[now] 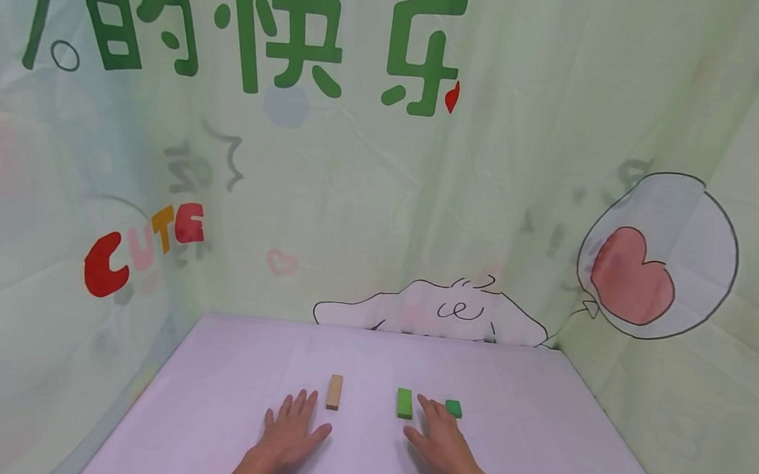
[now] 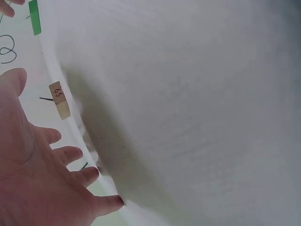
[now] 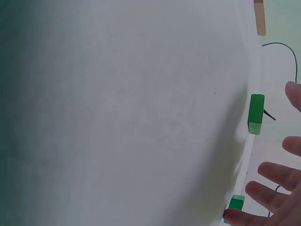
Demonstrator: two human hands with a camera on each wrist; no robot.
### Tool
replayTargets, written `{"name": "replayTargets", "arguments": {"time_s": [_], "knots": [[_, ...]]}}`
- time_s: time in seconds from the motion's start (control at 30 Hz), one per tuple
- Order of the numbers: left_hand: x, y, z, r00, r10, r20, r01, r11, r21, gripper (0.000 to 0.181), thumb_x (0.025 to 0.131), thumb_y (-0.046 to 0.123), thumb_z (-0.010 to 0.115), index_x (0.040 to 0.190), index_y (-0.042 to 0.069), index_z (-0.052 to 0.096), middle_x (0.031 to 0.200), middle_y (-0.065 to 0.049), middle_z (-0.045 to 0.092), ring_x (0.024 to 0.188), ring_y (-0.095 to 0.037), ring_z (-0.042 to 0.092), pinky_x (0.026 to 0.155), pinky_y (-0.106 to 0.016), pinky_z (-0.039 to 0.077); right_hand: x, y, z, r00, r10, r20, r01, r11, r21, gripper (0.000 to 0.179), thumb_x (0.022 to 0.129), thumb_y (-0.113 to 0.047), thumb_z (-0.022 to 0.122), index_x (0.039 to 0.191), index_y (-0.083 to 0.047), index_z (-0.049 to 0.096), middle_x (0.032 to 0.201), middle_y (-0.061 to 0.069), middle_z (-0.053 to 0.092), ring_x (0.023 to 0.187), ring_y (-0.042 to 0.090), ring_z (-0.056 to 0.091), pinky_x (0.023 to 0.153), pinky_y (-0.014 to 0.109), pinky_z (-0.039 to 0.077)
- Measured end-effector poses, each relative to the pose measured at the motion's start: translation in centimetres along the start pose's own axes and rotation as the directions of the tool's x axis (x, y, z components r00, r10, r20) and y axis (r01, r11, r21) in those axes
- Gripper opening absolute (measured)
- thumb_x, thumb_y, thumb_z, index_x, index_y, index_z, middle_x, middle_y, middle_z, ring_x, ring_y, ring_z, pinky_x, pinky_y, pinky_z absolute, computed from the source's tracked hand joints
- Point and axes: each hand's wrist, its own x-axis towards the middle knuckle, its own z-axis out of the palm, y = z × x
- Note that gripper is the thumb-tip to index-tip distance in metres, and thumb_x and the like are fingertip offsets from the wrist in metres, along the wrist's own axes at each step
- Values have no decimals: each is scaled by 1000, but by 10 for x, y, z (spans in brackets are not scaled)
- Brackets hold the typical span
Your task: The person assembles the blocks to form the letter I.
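Observation:
My left hand point(image 1: 289, 433) is held over the table with its fingers spread, just left of a plain wooden block point(image 1: 334, 392). Dark marks like "65" show on that block's end point(image 2: 58, 96) in the left wrist view. A light green block point(image 1: 405, 404) lies to the right of the wooden one. Between it and a smaller dark green block point(image 1: 454, 408) is my right hand point(image 1: 443, 438), fingers extended and partly covering the darker block. Neither hand holds anything. Whether a right fingertip touches the dark green block point(image 3: 237, 202) cannot be told.
The blocks lie in a loose row on a pale lilac tabletop point(image 1: 372, 360). Printed cloth curtains point(image 1: 356, 192) with green characters, a balloon drawing and coloured letters hang behind and on both sides.

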Motion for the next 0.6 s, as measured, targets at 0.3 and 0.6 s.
{"name": "replayTargets", "arguments": {"time_s": [0.3,0.6], "knots": [[3,2,1,1000,-29,1,29,999,17,77,89,62,41,144,9,35,149,-18,27,136,-45,18,98,-72,4,6,0,3,1000,1,15,-1,1000,2,74,81,-43,68,140,-7,40,136,22,41,125,41,38,97,57,34],[9,4,5,999,-39,-8,40,999,35,77,89,62,42,143,7,37,149,-19,28,136,-45,17,98,-72,3,9,0,5,999,-42,-11,42,999,4,70,83,-39,67,139,-5,41,135,22,43,124,41,40,98,56,34]]}}
